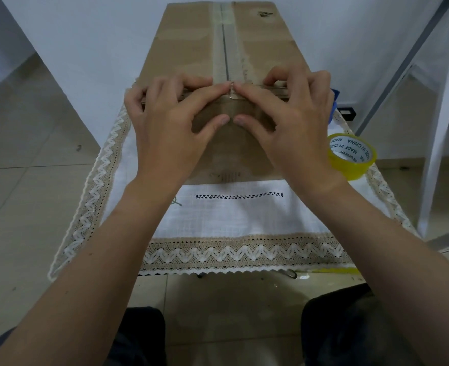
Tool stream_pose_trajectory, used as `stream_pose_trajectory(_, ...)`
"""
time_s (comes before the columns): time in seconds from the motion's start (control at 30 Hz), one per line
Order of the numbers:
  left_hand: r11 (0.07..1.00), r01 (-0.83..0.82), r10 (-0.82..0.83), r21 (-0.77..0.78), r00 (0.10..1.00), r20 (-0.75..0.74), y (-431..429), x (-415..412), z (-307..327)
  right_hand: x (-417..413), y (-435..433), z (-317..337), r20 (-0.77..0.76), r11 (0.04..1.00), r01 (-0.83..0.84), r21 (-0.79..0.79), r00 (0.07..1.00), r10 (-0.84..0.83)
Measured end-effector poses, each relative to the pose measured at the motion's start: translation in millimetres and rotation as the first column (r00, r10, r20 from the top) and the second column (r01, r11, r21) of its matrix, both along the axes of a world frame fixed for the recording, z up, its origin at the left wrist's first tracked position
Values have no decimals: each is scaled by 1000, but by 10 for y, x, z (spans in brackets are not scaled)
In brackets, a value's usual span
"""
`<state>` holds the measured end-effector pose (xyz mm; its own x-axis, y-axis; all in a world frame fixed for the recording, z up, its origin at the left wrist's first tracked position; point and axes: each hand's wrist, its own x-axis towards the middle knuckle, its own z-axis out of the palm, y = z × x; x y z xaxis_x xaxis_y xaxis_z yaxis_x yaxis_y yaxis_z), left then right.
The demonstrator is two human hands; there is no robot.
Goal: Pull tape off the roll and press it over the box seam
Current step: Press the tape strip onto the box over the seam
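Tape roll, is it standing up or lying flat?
Lying flat: the yellow tape roll rests on the tablecloth beside the box, its hole facing up.

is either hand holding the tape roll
No, the tape roll sits on the cloth beside the box; the left hand and right hand curl over its edge.
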<state>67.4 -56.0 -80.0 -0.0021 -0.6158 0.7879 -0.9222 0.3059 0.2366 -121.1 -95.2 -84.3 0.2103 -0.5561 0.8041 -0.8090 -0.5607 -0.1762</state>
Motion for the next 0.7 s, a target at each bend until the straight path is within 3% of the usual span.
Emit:
stream_pose_trajectory(0.2, 1000, 13, -14, 25, 998, 58, 14, 55, -7, -127, 34, 5, -92, 998, -26, 61, 995, 32)
stream_pose_trajectory(0.33, 999, 7, -9, 32, 999, 45, 15, 52, -9, -76, 85, 69, 24, 989, -64, 136, 998, 61)
stream_pose_trajectory(0.47, 1000, -7, 6, 17, 999, 34, -6, 44, -28, 146, 170, 132, 169, 973, 1, 229, 985, -40)
stream_pose_trajectory(0.7, 1000, -2, 3, -18, 1000, 31, -19, 28, -54, 371, 183, 129, 175, 948, 144, 283, 964, -199)
